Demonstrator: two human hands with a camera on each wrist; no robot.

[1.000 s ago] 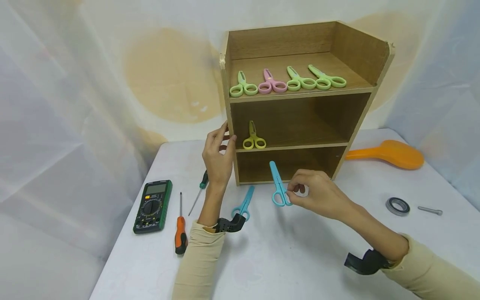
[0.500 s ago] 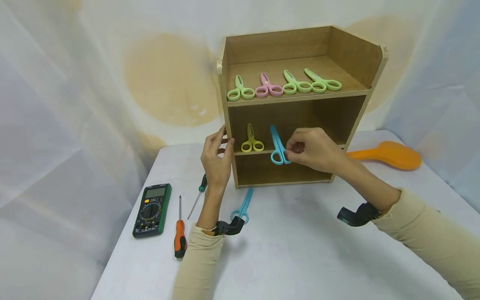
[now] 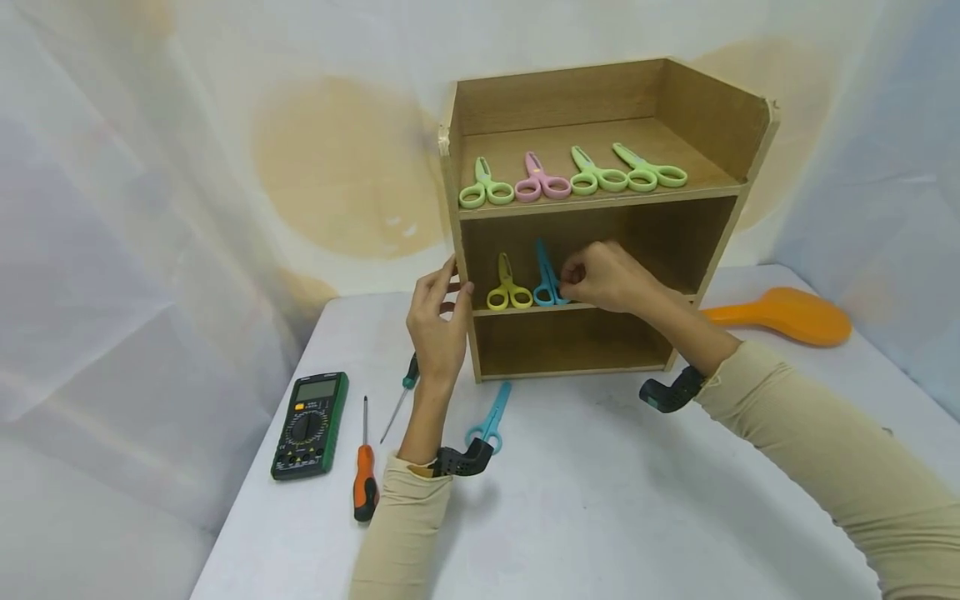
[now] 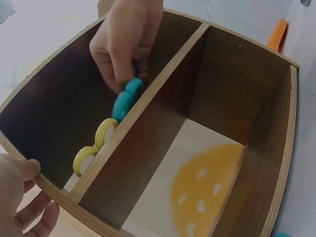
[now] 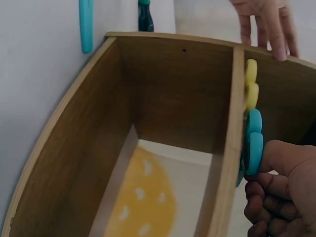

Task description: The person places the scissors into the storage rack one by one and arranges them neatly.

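White table (image 3: 600, 500) against pale draped sheeting, wooden shelf unit (image 3: 712, 125) at 12 o'clock. Right hand (image 3: 603, 277) inside the middle shelf, fingers pinching blue scissors (image 3: 546, 279) just beside yellow scissors (image 3: 508, 287), handles at the shelf's front edge. Left hand (image 3: 437, 317) at 9 o'clock of the unit, straight fingers resting on its side panel. Second blue scissors (image 3: 489, 417) on the table near the left wrist. Multimeter (image 3: 309, 425) and orange screwdriver (image 3: 364, 475) at 8 o'clock.

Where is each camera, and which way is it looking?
Head: on the head, looking forward and down at the shelf; both forearms show.
Left wrist: on the left wrist, looking into the shelf; left hand at the edge.
Right wrist: on the right wrist, looking into the shelf; right hand shows.
All share the blue scissors beside the yellow scissors.
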